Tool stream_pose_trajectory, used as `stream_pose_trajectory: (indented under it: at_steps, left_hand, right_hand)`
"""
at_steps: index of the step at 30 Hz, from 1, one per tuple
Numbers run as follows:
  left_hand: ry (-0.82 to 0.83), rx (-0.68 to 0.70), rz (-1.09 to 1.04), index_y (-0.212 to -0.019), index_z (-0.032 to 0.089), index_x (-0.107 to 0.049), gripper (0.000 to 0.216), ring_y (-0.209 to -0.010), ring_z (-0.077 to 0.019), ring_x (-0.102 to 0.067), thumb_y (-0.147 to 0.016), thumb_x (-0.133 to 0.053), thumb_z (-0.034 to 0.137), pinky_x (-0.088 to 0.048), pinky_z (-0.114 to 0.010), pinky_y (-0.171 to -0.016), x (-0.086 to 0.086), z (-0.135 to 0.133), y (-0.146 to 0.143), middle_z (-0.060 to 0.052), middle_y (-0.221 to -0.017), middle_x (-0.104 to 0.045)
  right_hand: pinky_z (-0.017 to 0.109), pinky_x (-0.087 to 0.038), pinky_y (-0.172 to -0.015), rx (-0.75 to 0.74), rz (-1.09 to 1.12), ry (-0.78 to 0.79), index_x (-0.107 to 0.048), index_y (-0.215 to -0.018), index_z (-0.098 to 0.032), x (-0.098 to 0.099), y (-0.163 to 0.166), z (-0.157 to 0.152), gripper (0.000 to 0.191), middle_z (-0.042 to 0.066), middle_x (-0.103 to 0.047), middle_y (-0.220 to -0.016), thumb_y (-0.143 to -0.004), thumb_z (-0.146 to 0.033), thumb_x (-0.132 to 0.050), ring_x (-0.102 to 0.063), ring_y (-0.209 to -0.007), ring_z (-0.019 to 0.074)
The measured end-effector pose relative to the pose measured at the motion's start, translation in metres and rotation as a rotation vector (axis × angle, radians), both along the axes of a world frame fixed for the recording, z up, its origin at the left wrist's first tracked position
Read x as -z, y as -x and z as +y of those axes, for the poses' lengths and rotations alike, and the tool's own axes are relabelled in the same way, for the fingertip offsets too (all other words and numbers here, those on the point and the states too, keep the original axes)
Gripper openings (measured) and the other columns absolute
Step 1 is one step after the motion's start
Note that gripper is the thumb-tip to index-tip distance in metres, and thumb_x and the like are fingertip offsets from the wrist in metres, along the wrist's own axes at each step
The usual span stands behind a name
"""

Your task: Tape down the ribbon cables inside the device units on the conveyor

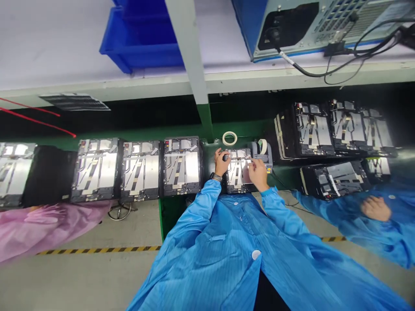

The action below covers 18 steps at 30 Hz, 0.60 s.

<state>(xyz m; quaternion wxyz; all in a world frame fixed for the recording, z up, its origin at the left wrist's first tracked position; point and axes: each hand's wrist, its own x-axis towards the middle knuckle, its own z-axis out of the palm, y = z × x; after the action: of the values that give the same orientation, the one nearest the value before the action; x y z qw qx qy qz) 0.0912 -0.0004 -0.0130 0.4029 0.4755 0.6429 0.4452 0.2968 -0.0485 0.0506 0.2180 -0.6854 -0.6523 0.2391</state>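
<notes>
A flat electronic device [238,172] with silver plates, a black frame and dark strips lies in front of me. My left hand [221,164] is at its upper left corner, fingers curled round a small black object [226,157] whose kind I cannot tell. Over the device's right side, my right hand [258,173] has thumb and forefinger closed together; whatever is between them is too small to make out. Just behind my right hand stands a grey tape dispenser [268,159] with a pale tape roll [263,146] in it. Another roll of tape [229,138] lies behind the device.
Stacks of similar devices [182,166] stand to my left, with more stacks [314,129] on the right. A co-worker's pink sleeve [65,220] and another's hand [376,208] flank me. A shelf post [186,47], blue bin [145,56] and computer case [292,30] are above.
</notes>
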Motion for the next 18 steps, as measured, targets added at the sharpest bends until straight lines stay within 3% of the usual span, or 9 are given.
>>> stream_pose_trajectory:
  at_steps: [2, 4, 5, 6, 7, 8, 11, 14, 18]
  left_hand:
    - [0.004, -0.042, -0.021, -0.125, 0.02, -0.068, 0.041, -0.155, -0.0332, -0.037, -0.086, -0.071, 0.009, -0.024, -0.053, -0.133, -0.003, -0.01, -0.004, -0.022, -0.158, -0.045]
    - [0.046, -0.08, -0.031, -0.149, 0.019, -0.052, 0.063, -0.159, -0.0324, -0.034, -0.088, -0.07, 0.014, -0.023, -0.051, -0.135, -0.006, -0.032, -0.007, -0.024, -0.162, -0.042]
    - [0.109, -0.082, -0.046, -0.152, 0.016, -0.049, 0.068, -0.16, -0.0352, -0.032, -0.088, -0.072, 0.019, -0.022, -0.053, -0.135, -0.007, -0.046, -0.01, -0.027, -0.164, -0.04]
    - [0.255, 0.01, -0.094, -0.159, 0.017, -0.04, 0.077, -0.165, -0.0344, -0.021, -0.089, -0.072, 0.025, -0.015, -0.052, -0.137, -0.008, -0.06, -0.013, -0.024, -0.172, -0.029]
    - [0.31, 0.041, -0.124, -0.161, 0.013, -0.037, 0.086, -0.165, -0.0376, -0.02, -0.086, -0.076, 0.03, -0.017, -0.054, -0.136, -0.009, -0.074, -0.016, -0.025, -0.173, -0.028]
    - [0.334, 0.044, -0.139, -0.161, 0.01, -0.037, 0.097, -0.163, -0.0408, -0.024, -0.079, -0.082, 0.033, -0.021, -0.055, -0.135, -0.011, -0.086, -0.021, -0.027, -0.172, -0.03]
    - [0.39, 0.057, -0.181, -0.168, 0.008, -0.022, 0.115, -0.167, -0.0381, -0.013, -0.076, -0.082, 0.04, -0.014, -0.05, -0.138, -0.016, -0.107, -0.032, -0.023, -0.178, -0.018]
    - [0.385, 0.049, -0.183, -0.17, 0.007, -0.017, 0.111, -0.168, -0.0358, -0.011, -0.082, -0.077, 0.038, -0.011, -0.047, -0.138, -0.023, -0.111, -0.036, -0.023, -0.179, -0.015]
    - [0.268, 0.007, -0.146, -0.169, 0.01, -0.022, 0.098, -0.166, -0.0331, -0.021, -0.087, -0.071, 0.03, -0.017, -0.045, -0.137, -0.037, -0.117, -0.035, -0.023, -0.176, -0.023]
  right_hand:
    - [0.056, -0.044, -0.115, 0.062, -0.016, 0.06, -0.068, -0.136, -0.032, 0.004, -0.014, -0.029, 0.048, 0.022, -0.067, -0.131, -0.098, -0.044, -0.041, -0.057, -0.13, 0.0378]
    - [0.06, -0.043, -0.115, 0.113, -0.023, 0.123, -0.07, -0.134, -0.031, 0.017, -0.025, -0.052, 0.054, 0.026, -0.064, -0.136, -0.095, -0.054, -0.042, -0.055, -0.135, 0.0414]
    - [0.061, -0.043, -0.113, 0.151, -0.01, 0.164, -0.072, -0.131, -0.028, 0.026, -0.028, -0.06, 0.058, 0.027, -0.066, -0.134, -0.092, -0.059, -0.043, -0.056, -0.134, 0.043]
    - [0.062, -0.044, -0.112, 0.187, 0.026, 0.213, -0.073, -0.129, -0.022, 0.037, -0.029, -0.065, 0.062, 0.028, -0.067, -0.132, -0.089, -0.06, -0.046, -0.059, -0.13, 0.0438]
    - [0.062, -0.045, -0.11, 0.246, 0.065, 0.236, -0.074, -0.126, -0.014, 0.046, -0.029, -0.068, 0.068, 0.029, -0.069, -0.13, -0.085, -0.061, -0.048, -0.061, -0.126, 0.0446]
    - [0.061, -0.045, -0.11, 0.281, 0.084, 0.24, -0.074, -0.124, -0.009, 0.055, -0.028, -0.07, 0.071, 0.03, -0.069, -0.13, -0.082, -0.061, -0.05, -0.062, -0.125, 0.0447]
    - [0.059, -0.043, -0.113, 0.313, 0.079, 0.17, -0.076, -0.121, -0.005, 0.068, -0.021, -0.07, 0.072, 0.029, -0.068, -0.133, -0.079, -0.06, -0.055, -0.059, -0.126, 0.0445]
    - [0.058, -0.043, -0.112, 0.335, 0.12, 0.122, -0.078, -0.119, -0.006, 0.06, -0.015, -0.071, 0.07, 0.028, -0.069, -0.131, -0.079, -0.059, -0.058, -0.06, -0.124, 0.0438]
    - [0.056, -0.047, -0.109, 0.366, 0.228, 0.111, -0.078, -0.12, -0.005, 0.031, -0.007, -0.078, 0.072, 0.025, -0.072, -0.126, -0.077, -0.06, -0.062, -0.064, -0.118, 0.0402]
